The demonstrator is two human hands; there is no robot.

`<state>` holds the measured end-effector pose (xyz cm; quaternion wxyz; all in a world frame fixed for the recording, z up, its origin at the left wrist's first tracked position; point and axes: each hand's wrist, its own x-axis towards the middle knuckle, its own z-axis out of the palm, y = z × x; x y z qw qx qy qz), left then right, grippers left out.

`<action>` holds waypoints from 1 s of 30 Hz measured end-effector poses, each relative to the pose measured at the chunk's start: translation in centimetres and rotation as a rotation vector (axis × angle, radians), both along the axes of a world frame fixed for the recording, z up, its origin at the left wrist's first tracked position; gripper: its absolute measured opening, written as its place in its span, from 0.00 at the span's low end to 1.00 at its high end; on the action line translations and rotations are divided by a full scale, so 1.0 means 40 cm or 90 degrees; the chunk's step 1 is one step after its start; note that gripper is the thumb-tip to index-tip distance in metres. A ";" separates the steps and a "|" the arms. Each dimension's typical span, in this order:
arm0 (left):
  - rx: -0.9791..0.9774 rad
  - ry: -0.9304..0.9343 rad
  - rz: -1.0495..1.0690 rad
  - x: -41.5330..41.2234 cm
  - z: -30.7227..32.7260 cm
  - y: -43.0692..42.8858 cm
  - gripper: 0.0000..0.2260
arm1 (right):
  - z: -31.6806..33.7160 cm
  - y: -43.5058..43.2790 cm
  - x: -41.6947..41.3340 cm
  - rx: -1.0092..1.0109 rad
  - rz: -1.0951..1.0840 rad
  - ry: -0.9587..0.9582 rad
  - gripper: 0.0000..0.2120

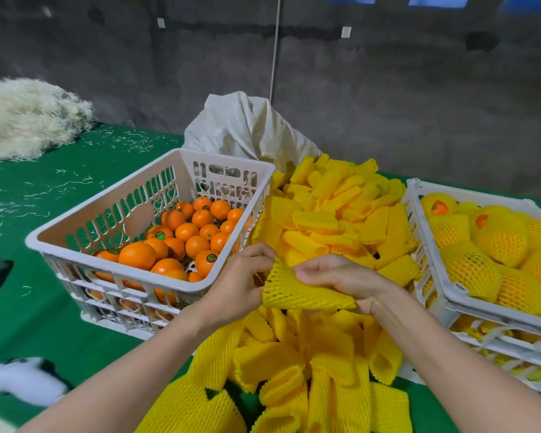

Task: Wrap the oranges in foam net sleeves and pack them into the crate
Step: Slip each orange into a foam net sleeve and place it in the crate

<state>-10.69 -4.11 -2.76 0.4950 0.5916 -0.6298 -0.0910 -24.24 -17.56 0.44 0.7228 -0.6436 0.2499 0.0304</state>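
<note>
Both hands hold one yellow foam net sleeve (297,290) above the pile of loose sleeves (331,220). My left hand (244,282) pinches its left top edge and my right hand (338,276) grips its right side. Bare oranges (185,237) fill the pale pink crate (85,226) to the left. Wrapped oranges (494,245) sit in the white crate (441,276) at the right. No orange is visible inside the held sleeve.
More yellow sleeves (294,376) lie heaped on the green table (38,314) below my arms. A white woven sack (247,126) stands behind the pile. A mound of pale shredded fibre (25,117) lies at the far left. Another crate sits under the white one.
</note>
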 end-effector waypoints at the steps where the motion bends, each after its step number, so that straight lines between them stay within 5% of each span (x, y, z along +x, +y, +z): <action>1: 0.003 -0.012 -0.002 -0.004 -0.001 0.001 0.11 | -0.002 -0.002 -0.003 -0.007 0.003 0.007 0.11; 6: -0.062 -0.044 0.085 -0.026 -0.014 -0.002 0.04 | -0.023 -0.025 -0.006 0.099 -0.097 -0.020 0.06; 10: -0.040 0.156 0.239 -0.090 -0.070 0.031 0.12 | -0.052 -0.020 -0.006 0.016 -0.081 -0.008 0.09; 17: -0.037 0.493 0.430 -0.091 -0.174 0.134 0.06 | -0.085 0.011 0.038 -0.151 -0.069 -0.009 0.12; 22: -0.067 0.489 0.594 -0.019 -0.196 0.183 0.07 | -0.088 0.040 0.075 -0.180 -0.025 0.002 0.11; 30: 0.006 0.362 0.631 0.026 -0.214 0.182 0.09 | -0.071 0.059 0.081 -0.161 -0.052 -0.028 0.09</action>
